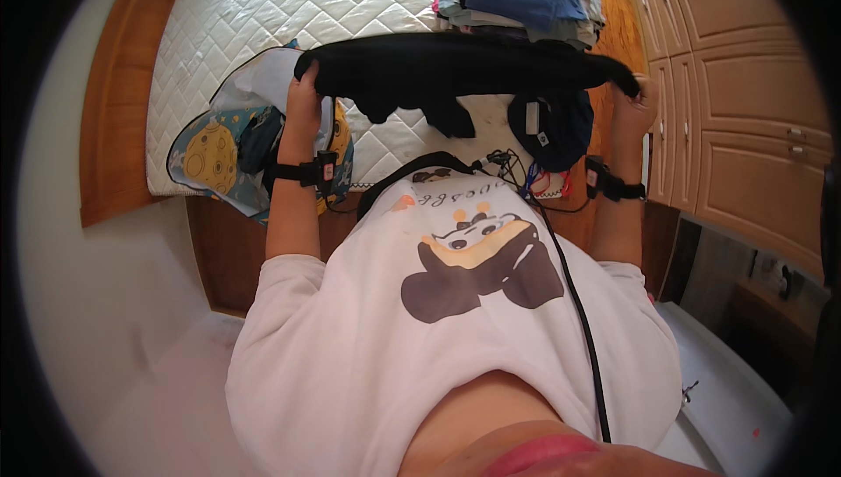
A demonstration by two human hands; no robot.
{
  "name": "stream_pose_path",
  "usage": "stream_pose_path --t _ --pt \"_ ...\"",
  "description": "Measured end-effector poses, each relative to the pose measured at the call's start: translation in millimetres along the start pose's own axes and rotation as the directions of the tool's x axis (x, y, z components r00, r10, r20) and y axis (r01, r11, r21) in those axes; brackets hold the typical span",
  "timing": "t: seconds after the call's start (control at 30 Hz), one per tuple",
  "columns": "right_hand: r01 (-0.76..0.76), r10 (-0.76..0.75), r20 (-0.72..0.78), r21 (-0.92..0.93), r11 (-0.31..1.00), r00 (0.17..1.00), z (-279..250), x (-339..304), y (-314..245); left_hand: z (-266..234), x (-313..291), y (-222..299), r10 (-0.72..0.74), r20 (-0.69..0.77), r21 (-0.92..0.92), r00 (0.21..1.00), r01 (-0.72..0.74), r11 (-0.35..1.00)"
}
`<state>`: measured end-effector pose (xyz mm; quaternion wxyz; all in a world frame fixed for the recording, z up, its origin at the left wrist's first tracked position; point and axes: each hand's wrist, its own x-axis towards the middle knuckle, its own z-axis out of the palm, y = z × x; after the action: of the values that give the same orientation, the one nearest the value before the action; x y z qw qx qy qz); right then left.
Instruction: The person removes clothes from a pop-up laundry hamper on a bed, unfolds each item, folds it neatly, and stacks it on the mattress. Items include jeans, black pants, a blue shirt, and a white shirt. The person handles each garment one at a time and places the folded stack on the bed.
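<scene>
Black fabric makes up the garment (455, 65) that is held stretched out sideways between the two hands, above the white quilted mattress (263, 4). Its one end is grasped by the left hand (304, 100), with the fingers closed on the cloth; its other end is pinched by the right hand (639, 107), and how each finger is placed there cannot be told. Loose folds are left hanging from the lower edge between the hands, nearer to the left one.

Just beside and below the left hand, a teal bag (210, 153) printed with yellow round shapes is seen lying on the mattress, its pale lining turned up and dark cloth lying on it. Inward from the right hand and a little below it, a dark navy item (569, 140) bearing a white rectangular patch is seen; its kind cannot be told. Thin cables (530, 181) are bunched beside it. Beyond the garment, on the right hand's side, a stack of folded clothes (526, 0) is topped by blue cloth. A black strap with a small device is worn on each wrist. To the right of the right hand, wooden cabinets (745, 83) are lined up.
</scene>
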<state>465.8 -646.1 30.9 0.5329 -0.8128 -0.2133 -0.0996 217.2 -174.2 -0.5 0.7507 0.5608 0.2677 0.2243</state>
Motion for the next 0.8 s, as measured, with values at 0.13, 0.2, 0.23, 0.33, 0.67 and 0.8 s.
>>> stream_pose_path --t 0.13,0.2,0.23,0.33,0.67,0.8 --pt "0.02 0.474 0.442 -0.747 0.665 0.761 -8 -12 17 29 14 14 -0.143 0.041 -0.17 0.989 0.148 0.974" --pt "-0.205 0.363 0.248 -0.493 0.845 0.898 -15 -12 18 45 14 16 -0.057 0.06 0.101 0.997 0.05 0.994" --pt "-0.14 0.177 0.077 -0.348 0.927 0.981 -24 -15 17 49 11 18 -0.039 0.106 0.131 0.994 0.025 0.991" --pt "-0.158 0.147 -0.062 -0.268 0.95 0.987 -38 -26 19 61 4 20 -0.137 0.257 0.007 0.957 0.14 0.99" --pt "0.069 -0.064 0.026 -0.244 0.967 0.998 16 -25 -38 124 5 34 -0.188 0.865 -0.261 0.465 0.737 0.623" --pt "0.044 -0.181 0.523 0.264 0.963 0.833 108 -53 -95 140 -12 29 -0.244 0.686 -0.058 0.686 0.385 0.921"
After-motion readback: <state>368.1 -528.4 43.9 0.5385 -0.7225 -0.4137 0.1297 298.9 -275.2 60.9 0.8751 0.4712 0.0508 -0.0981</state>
